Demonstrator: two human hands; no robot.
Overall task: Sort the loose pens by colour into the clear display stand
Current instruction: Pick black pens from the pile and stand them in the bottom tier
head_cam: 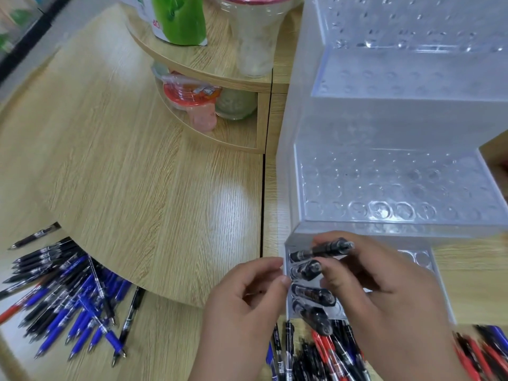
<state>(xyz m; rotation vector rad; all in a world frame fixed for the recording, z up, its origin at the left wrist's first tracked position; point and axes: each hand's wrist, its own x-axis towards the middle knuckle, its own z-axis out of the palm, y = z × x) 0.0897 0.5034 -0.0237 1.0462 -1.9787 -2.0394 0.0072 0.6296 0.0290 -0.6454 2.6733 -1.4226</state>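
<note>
A: How will that slim black plastic click pen (321, 250) handle?

B: Light, stiff and a bit slick on the barrel, I'd judge. It is best taken near the grip end, so the tip steers into a hole. The right hand (384, 292) pinches it in its fingertips, crosswise over the lowest step of the clear stepped acrylic display stand (384, 127), just above other black pens (313, 294) standing in the left column

A: And the left hand (244, 295)?

B: Its fingers are curled at the stand's left edge; I cannot tell whether they hold anything

A: Surroundings?

B: A pale wood-grain counter (137, 174) with a curved edge. Loose blue and black pens (68, 298) are heaped below it at left, and red and black pens (335, 353) lie nearer. A curved wooden shelf (209, 70) with clear red-lidded cups (253, 37) stands behind
</note>
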